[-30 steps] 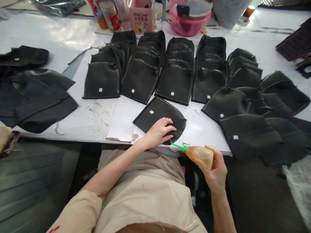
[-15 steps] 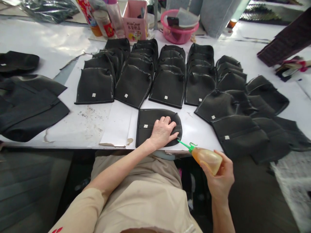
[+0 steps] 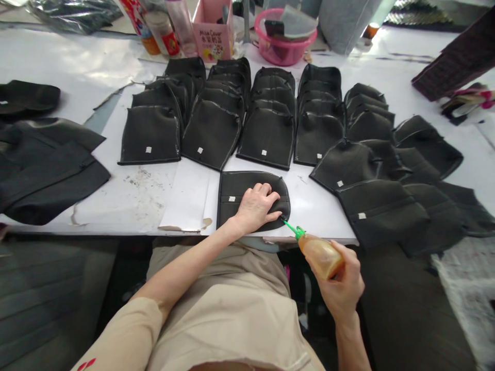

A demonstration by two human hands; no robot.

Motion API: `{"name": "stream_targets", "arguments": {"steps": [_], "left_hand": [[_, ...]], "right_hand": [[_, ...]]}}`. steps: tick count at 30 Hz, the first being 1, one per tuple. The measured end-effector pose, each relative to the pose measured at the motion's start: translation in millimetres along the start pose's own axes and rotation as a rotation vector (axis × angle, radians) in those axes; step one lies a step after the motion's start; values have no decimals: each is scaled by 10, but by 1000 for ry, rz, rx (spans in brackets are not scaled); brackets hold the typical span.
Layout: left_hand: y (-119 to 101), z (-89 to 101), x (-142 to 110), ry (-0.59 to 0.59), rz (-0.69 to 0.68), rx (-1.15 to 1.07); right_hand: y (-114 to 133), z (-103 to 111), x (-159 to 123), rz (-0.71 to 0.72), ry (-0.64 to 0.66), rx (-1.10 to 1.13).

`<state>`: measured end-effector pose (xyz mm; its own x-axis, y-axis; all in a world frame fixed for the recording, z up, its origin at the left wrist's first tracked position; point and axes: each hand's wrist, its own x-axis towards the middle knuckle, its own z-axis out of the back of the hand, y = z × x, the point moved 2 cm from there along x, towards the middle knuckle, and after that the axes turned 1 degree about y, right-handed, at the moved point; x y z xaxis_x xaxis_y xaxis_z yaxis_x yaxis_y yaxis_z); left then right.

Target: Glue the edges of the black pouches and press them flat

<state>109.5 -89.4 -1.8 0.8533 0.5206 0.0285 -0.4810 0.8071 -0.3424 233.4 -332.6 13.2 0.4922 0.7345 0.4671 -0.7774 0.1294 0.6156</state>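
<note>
A black padded panel (image 3: 229,210) with one rounded end and a small pale square tag lies at the table's front edge. On its right half rests my left hand (image 3: 257,205), fingers apart and bent, pressing it down. My right hand (image 3: 344,281) is wrapped around a squeeze bottle (image 3: 320,255) of amber liquid with a narrow green nozzle. The bottle is tilted, its tip at the panel's rounded right edge beside my left fingertips. Whether liquid comes out is too small to tell.
Behind the panel stand overlapping rows of similar black pieces (image 3: 266,135), with more spread at the right (image 3: 382,211). Black sheets (image 3: 46,170) lie at the left. A pink basket (image 3: 284,51), a pink box (image 3: 212,36) and bottles line the back.
My right hand has brought the bottle slightly left, so its nozzle tip sits closer to my left fingertips. My left hand stays on the panel. The view has shifted slightly.
</note>
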Motion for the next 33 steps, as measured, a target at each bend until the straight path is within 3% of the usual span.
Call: {"name": "stream_targets", "arguments": {"steps": [20, 33], "left_hand": [[5, -27, -1, -23, 7, -14], [11, -3, 23, -14, 4, -11]], "right_hand": [[32, -65, -64, -250, -86, 45], [135, -219, -208, -337, -31, 159]]}}
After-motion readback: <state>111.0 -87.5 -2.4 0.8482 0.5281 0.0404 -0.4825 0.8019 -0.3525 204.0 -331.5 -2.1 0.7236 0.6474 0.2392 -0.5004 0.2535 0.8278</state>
